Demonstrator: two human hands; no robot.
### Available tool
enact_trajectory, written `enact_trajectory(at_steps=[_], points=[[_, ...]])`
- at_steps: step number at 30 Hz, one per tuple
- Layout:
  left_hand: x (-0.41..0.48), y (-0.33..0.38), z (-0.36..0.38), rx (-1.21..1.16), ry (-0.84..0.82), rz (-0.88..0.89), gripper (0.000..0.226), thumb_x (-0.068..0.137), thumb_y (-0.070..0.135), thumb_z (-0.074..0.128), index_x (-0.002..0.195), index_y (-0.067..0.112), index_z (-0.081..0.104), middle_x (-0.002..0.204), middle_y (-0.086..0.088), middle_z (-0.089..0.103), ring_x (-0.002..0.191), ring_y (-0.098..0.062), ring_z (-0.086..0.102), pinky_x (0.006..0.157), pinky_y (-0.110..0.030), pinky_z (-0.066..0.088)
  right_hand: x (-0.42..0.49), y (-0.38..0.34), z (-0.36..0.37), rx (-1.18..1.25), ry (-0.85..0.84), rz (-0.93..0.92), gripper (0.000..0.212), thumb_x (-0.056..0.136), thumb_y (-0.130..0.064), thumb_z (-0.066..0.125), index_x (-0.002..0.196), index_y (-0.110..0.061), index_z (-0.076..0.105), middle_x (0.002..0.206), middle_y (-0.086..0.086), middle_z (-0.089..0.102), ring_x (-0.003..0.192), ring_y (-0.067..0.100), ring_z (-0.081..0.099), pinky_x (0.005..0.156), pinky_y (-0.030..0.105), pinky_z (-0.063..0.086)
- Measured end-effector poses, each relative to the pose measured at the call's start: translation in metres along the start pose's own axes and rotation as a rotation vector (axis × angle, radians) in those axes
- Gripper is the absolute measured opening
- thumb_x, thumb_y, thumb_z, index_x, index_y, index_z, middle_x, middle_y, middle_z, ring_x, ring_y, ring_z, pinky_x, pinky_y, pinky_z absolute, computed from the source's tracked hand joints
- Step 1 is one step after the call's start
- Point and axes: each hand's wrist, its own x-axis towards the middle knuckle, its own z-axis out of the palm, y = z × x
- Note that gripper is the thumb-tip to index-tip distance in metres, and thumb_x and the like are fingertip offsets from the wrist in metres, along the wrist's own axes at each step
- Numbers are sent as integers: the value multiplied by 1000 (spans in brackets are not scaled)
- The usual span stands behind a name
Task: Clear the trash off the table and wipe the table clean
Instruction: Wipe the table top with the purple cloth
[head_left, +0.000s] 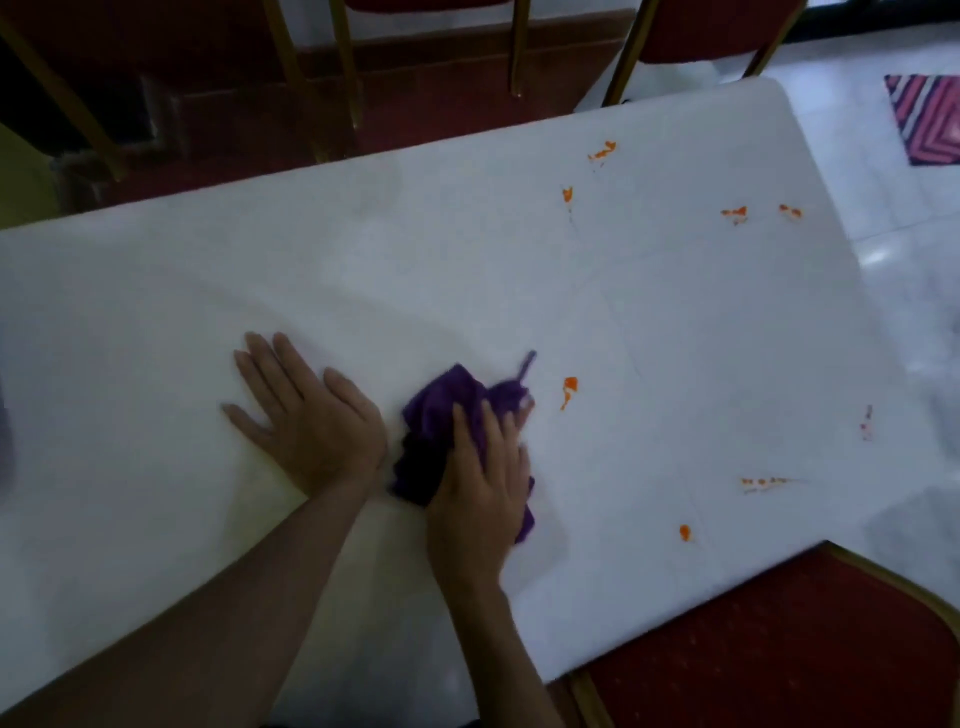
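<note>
Near the front edge of the table (467, 260), the right hand (483, 478) lies over a bunched purple cloth (436, 405), fingers laid fairly flat and pressing it down rather than pinching it. The left hand (306, 415) rests just beside it at nine o'clock, palm down and fingers spread on the bare top as a brace. The closest orange smear (569, 389) sits just off the cloth at three o'clock. More orange spots (735, 213) are scattered from one o'clock, out by the far corner, round to four o'clock. From where I stand, the sensible stroke goes rightward over that closest mark with firm, even pressure. After it, I'd turn the cloth to a fresh face so the orange isn't dragged across white. The loose tail of the cloth could trail through a spot, so I'd tuck it in. Strokes should pull inward, away from the edge above the red chair (779, 649) at five o'clock.
</note>
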Motion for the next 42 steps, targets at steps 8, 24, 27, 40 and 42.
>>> enact_trajectory(at_steps=[8, 24, 27, 40, 42], points=[[-2, -2, 1, -14, 16, 32, 54, 105, 30, 21, 155, 10, 28, 165, -12, 21, 155, -26, 12, 121, -60, 9, 122, 49, -10, -32, 266, 464, 51, 89, -7, 56, 140, -10, 58, 146, 18, 52, 138, 40, 45, 113, 50, 35], [-94, 38, -2, -217, -130, 632, 54, 98, 12, 37, 152, 14, 38, 164, -13, 24, 154, -27, 16, 123, -55, 11, 7, 159, -85, -132, 329, 968, 55, 98, -13, 43, 152, -4, 36, 156, 27, 32, 145, 43, 26, 121, 45, 15], [-94, 42, -3, -200, -117, 599, 55, 98, 15, 37, 153, 18, 37, 164, -11, 24, 154, -25, 15, 123, -53, 12, 50, 166, -82, -103, 348, 999, 64, 91, -18, 34, 152, -2, 35, 153, 29, 34, 144, 44, 28, 121, 48, 13], [-95, 38, 2, -207, -97, 616, 52, 100, 18, 32, 151, 21, 38, 164, -11, 26, 154, -25, 17, 123, -53, 12, 12, 176, -93, -194, 232, 868, 58, 98, -11, 40, 154, -4, 31, 156, 27, 32, 146, 43, 25, 122, 42, 11], [-95, 39, 1, -193, -110, 621, 52, 100, 17, 33, 152, 21, 37, 164, -12, 25, 154, -26, 15, 123, -53, 10, 49, 203, -108, -182, 218, 900, 62, 98, -16, 38, 157, -6, 24, 159, 24, 26, 148, 41, 20, 123, 44, 11]])
